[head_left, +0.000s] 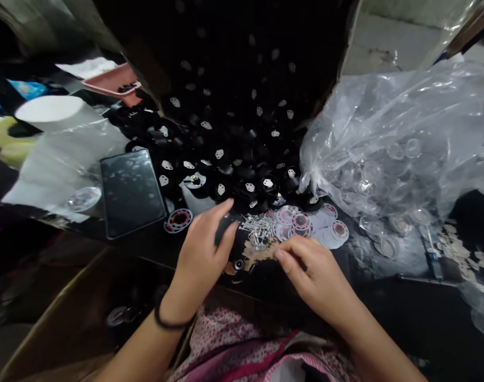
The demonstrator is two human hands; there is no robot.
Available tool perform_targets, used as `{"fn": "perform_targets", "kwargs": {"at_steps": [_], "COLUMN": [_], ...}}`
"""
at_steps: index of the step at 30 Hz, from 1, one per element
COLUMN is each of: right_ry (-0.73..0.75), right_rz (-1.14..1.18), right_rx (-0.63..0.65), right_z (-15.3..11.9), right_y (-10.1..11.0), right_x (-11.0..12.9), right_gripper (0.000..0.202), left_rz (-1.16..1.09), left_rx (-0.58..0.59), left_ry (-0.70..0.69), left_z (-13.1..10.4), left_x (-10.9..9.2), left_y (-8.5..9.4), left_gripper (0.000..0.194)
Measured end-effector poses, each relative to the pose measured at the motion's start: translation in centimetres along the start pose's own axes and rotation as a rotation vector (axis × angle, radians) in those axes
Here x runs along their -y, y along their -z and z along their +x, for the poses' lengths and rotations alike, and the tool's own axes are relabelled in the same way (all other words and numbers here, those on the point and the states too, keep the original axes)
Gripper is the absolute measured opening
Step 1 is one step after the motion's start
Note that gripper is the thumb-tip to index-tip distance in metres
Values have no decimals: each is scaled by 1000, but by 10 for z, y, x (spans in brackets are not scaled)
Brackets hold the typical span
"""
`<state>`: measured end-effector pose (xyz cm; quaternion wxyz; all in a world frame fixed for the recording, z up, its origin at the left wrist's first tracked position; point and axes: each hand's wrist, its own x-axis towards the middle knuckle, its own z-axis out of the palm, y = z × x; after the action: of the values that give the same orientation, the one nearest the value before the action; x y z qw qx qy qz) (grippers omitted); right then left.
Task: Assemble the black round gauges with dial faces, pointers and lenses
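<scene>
My left hand (202, 249) is raised over the black table (158, 249), thumb and forefinger apart with nothing visible between them. My right hand (311, 265) has its thumb and forefinger pinched at the edge of some small brown flakes (265, 252); whatever is in the pinch is too small to make out. Between the hands lies a heap of thin silvery pointer-like pieces (258, 228). Beyond the right hand spread grey printed dial discs (300, 222) with red and black rings. A small black-and-silver round part (238, 264) sits near the table's front edge.
Black round parts with pale metal tags (221, 188) spill from a dark box behind. At right, a clear plastic bag (401, 132) holds clear round covers; a screwdriver (434, 262) lies nearby. At left are a dark flat panel (132, 193), a dial disc (178, 220) and a pink bin (112, 82).
</scene>
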<state>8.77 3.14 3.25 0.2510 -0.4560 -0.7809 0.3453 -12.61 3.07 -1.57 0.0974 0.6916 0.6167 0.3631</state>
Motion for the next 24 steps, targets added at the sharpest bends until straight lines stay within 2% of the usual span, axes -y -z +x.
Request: {"fn": "perform_targets", "kwargs": {"at_steps": [3, 5, 7, 9, 12, 13, 15, 16, 18, 21, 24], "right_ry": [-55, -87, -108, -135, -228, -259, -304, -314, -311, -251, -246], "right_rz": [1, 4, 12, 45, 200, 268, 362, 375, 362, 288, -113], "right_rx": [-14, 16, 45, 39, -19, -31, -35, -25, 27, 133, 71], "right_z": [-9, -15, -17, -16, -10, -9, -8, -8, -10, -6, 10], "right_y": [3, 2, 0, -1, -1, -1, -1, -1, 1, 9, 20], "right_x": [-3, -7, -10, -12, -13, -13, -12, -11, -12, -16, -28], "right_gripper": [24, 24, 25, 25, 19, 21, 25, 25, 24, 25, 27], "left_rz": [141, 193, 173, 117, 11, -36, -151, -228, -455, -837, -1140], "left_rx": [-10, -3, -35, -103, -181, -161, -5, 66, 187, 309, 342], "left_ry": [-35, -4, 17, 17, 13, 8, 18, 81, 291, 659, 945], "left_z": [54, 70, 72, 64, 32, 18, -11, -23, -40, -45, -42], "left_x": [2, 8, 12, 9, -10, -18, -33, -39, -46, -50, -53], "left_y": [-24, -31, -29, -21, -10, -8, -7, -8, -11, -15, -15], "left_gripper": [51, 53, 52, 52, 55, 56, 55, 53, 46, 35, 27]}}
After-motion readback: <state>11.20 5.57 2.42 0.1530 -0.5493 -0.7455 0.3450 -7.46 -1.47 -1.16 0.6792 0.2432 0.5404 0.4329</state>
